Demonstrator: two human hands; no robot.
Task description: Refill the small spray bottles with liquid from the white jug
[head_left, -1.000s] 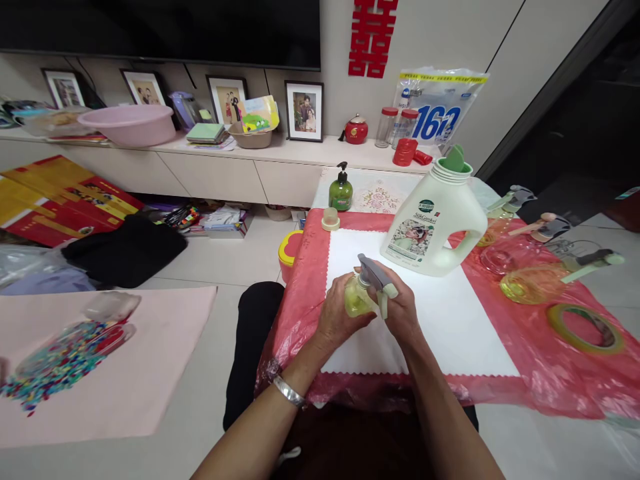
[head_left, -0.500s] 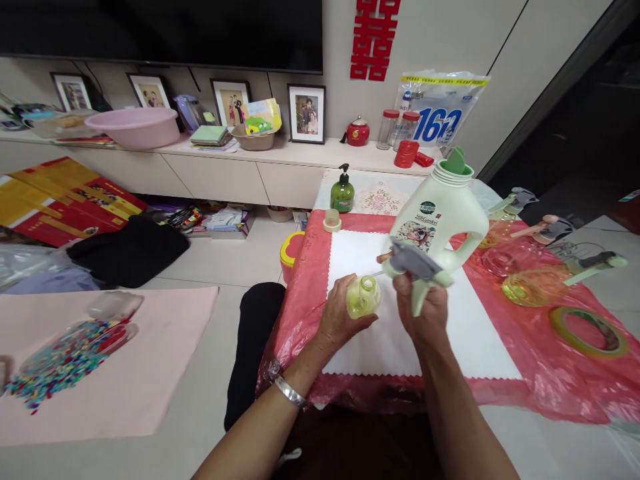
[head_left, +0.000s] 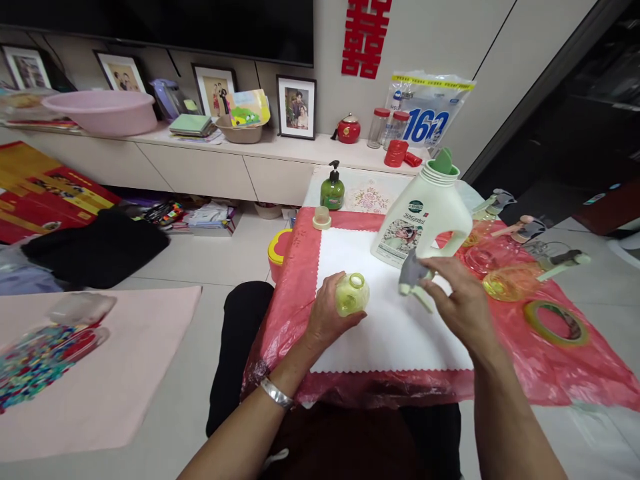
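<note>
My left hand (head_left: pixel 329 310) is wrapped round a small yellow-green bottle (head_left: pixel 352 297) with an open neck, held over a white scalloped mat (head_left: pixel 390 333). My right hand (head_left: pixel 463 300) grips a grey and pale green spray head (head_left: pixel 414 275) by its edge, to the right of the bottle and apart from it. Just behind the spray head stands a large pale green detergent jug (head_left: pixel 425 217), its mouth uncapped with a green spout showing. A translucent cap (head_left: pixel 321 217) lies at the mat's back left corner, beside a green pump bottle (head_left: pixel 333 190).
Several spray bottles (head_left: pixel 515 280) and a roll of tape (head_left: pixel 556 323) are on the right of the red plastic-covered table (head_left: pixel 283 333). A cabinet ledge (head_left: pixel 300 148) runs behind. Coloured beads (head_left: pixel 37 367) lie on a pink mat (head_left: pixel 145 347) at left.
My right hand has moved right, taking the spray head away from the bottle's neck and turning it. My left hand still holds the bottle. The view has shifted a little to the right.
</note>
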